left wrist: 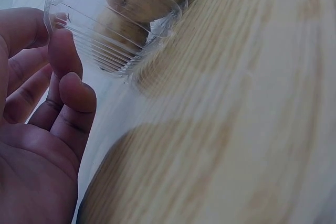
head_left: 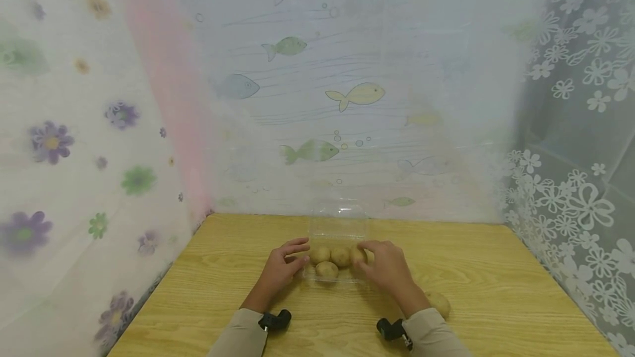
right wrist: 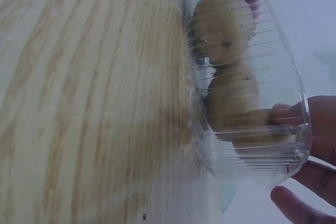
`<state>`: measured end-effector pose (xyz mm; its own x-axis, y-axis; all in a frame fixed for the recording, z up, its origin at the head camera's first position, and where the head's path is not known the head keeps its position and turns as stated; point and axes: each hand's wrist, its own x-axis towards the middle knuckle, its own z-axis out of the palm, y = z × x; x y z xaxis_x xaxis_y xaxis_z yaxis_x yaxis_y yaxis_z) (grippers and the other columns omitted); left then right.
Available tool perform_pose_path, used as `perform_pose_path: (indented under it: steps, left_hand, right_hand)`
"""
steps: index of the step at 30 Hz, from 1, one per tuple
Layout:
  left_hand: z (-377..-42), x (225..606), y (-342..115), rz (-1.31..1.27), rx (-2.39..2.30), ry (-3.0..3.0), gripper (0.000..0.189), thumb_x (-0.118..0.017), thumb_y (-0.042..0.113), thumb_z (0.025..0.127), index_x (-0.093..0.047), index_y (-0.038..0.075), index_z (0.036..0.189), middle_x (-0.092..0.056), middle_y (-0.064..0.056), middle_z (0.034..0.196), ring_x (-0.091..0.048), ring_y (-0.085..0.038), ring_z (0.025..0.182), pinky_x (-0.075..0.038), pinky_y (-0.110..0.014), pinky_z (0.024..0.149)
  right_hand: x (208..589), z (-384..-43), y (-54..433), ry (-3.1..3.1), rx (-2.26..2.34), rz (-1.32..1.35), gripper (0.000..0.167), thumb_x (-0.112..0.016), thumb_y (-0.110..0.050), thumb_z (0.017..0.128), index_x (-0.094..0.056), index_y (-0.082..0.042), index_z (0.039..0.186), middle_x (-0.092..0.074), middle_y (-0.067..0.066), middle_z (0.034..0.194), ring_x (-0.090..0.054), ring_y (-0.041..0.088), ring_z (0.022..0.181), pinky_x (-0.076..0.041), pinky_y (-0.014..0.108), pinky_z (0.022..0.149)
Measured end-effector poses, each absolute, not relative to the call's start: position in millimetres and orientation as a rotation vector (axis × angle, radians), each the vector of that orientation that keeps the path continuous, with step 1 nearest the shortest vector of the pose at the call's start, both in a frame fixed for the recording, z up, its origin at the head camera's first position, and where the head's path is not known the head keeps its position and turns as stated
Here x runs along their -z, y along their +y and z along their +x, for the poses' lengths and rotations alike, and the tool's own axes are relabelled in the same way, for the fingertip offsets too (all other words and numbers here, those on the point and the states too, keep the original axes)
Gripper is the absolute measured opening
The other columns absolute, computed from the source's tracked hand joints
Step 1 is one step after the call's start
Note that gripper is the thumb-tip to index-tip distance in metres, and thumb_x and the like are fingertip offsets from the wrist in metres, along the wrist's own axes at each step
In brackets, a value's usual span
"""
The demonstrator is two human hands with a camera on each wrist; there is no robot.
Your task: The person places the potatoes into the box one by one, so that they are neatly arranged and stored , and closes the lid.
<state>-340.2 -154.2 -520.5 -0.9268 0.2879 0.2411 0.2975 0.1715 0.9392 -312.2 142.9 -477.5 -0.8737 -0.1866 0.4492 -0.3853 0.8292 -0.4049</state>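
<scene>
A clear plastic container (head_left: pixel 342 280) with its lid (head_left: pixel 339 219) raised at the back stands on the table. Several potatoes lie inside, among them a front potato (head_left: pixel 327 270) and a middle potato (head_left: pixel 340 257). My left hand (head_left: pixel 281 266) is at the container's left side; in the left wrist view its fingertips (left wrist: pixel 64 51) pinch the rim. At the right end, my right hand (head_left: pixel 389 266) holds the rightmost potato (head_left: pixel 358 255) between thumb and fingers. Through the ribbed wall in the right wrist view, a fingertip (right wrist: pixel 283 113) touches that potato (right wrist: pixel 257 132).
One more potato (head_left: pixel 439 304) lies on the wood-grain table (head_left: pixel 223 269), partly behind my right forearm. Fish-patterned sheeting (head_left: pixel 317 98) hangs at the table's back edge. Flowered sheets flank both sides. A black wrist device (head_left: pixel 275 320) sits on each sleeve cuff.
</scene>
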Motion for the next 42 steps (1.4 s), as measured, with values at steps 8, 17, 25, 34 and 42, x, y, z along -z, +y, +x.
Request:
perform_pose_path:
  steps: [8,17,25,34,42]
  left_hand:
    - [-340.0,521.0,-153.9,-0.594,1.89,-2.407,0.04,-0.07,0.026,0.101,-0.067,0.009,0.138,-0.048,-0.001,0.158,-0.07,-0.021,0.099,-0.054,-0.027,0.063]
    - [-338.5,519.9,-153.1,-0.585,1.923,-2.403,0.04,-0.07,0.024,0.102,-0.067,0.008,0.138,-0.048,-0.002,0.159,-0.064,-0.019,0.077,-0.05,-0.026,0.057]
    - [-337.9,520.3,-153.0,-0.575,1.94,-2.396,0.04,-0.07,0.026,0.101,-0.067,0.01,0.138,-0.048,-0.001,0.158,-0.064,-0.018,0.08,-0.05,-0.025,0.06]
    - [-336.2,519.5,-152.4,-0.562,1.954,-2.404,0.04,-0.07,0.026,0.102,-0.067,0.01,0.138,-0.047,0.0,0.159,-0.059,-0.016,0.072,-0.047,-0.025,0.056]
    - [-334.5,517.9,-151.1,-0.562,1.987,-2.396,0.04,-0.069,0.024,0.102,-0.066,0.007,0.139,-0.045,-0.004,0.16,-0.053,-0.015,0.066,-0.045,-0.024,0.055]
  right_hand:
    - [476.4,-308.7,143.0,-2.631,-0.709,0.43,0.035,-0.083,-0.028,0.087,-0.079,-0.016,0.12,-0.076,0.0,0.122,-0.066,0.033,0.114,-0.049,0.059,0.092]
    - [476.8,-309.5,143.1,-2.653,-0.693,0.415,0.034,-0.084,-0.03,0.087,-0.08,-0.015,0.117,-0.076,0.002,0.122,-0.064,0.034,0.114,-0.049,0.057,0.091]
    - [477.9,-310.7,142.9,-2.658,-0.68,0.409,0.037,-0.087,-0.033,0.084,-0.079,-0.014,0.116,-0.076,0.002,0.121,-0.064,0.034,0.113,-0.049,0.056,0.09]
    - [478.6,-310.1,144.0,-2.671,-0.646,0.434,0.037,-0.087,-0.031,0.085,-0.079,-0.016,0.118,-0.076,0.004,0.121,-0.064,0.035,0.112,-0.049,0.056,0.089]
    - [479.0,-309.7,144.2,-2.679,-0.568,0.462,0.038,-0.085,-0.033,0.085,-0.08,-0.012,0.117,-0.074,0.005,0.122,-0.064,0.036,0.112,-0.051,0.057,0.088]
